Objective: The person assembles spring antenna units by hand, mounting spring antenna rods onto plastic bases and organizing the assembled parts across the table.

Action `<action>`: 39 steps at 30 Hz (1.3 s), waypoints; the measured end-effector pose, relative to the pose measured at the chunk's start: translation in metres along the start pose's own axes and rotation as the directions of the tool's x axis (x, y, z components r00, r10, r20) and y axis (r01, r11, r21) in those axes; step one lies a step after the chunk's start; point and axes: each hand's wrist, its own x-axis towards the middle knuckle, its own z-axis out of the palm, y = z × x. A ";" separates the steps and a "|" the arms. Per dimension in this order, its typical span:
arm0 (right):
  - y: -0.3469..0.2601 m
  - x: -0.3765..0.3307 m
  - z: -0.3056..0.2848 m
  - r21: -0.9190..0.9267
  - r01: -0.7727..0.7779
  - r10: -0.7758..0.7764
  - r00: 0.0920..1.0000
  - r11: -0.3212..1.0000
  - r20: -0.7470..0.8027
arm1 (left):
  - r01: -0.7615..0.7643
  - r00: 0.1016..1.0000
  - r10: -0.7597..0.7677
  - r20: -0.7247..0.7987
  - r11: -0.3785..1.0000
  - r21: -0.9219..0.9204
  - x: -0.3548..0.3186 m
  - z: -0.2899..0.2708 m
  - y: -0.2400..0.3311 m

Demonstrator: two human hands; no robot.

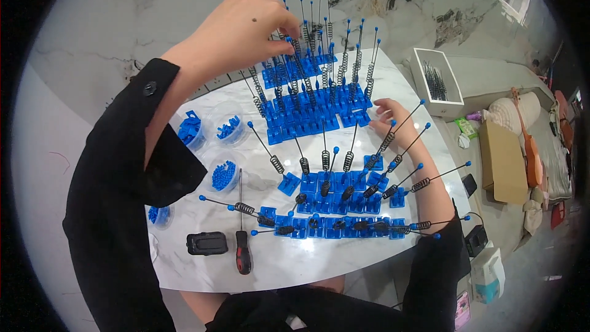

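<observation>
the left hand [243,34] is raised over the far end of the white marble table [276,264], its fingertips pinched together among the upright spring-and-rod pieces of the far cluster of blue-based assemblies [313,95]; which single rod it grips cannot be told, as the thumb and fingers hide the contact. the right hand [393,120] lies lower, at the right edge of that same cluster, fingers loosely curled and partly spread, resting on the tabletop beside the blue bases and holding nothing that can be seen. just in front of the right hand stands the near cluster of blue bases with springs and ball-tipped rods [341,206], many rods leaning outward to the right across the forearm. to the left sit clear round tubs of small blue parts [222,175], one more tub [161,215] at the table's left rim. near the front edge lie a red-and-black screwdriver [243,252] and, just beside it, a black block-shaped device [207,243]. off the table to the right stands a white box of dark rods [437,83].
</observation>
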 end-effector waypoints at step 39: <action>-0.011 -0.099 -0.063 0.226 -0.290 0.197 0.913 0.930 0.357 | 0.466 0.591 -0.807 0.004 0.337 -0.818 -0.268 0.072 0.235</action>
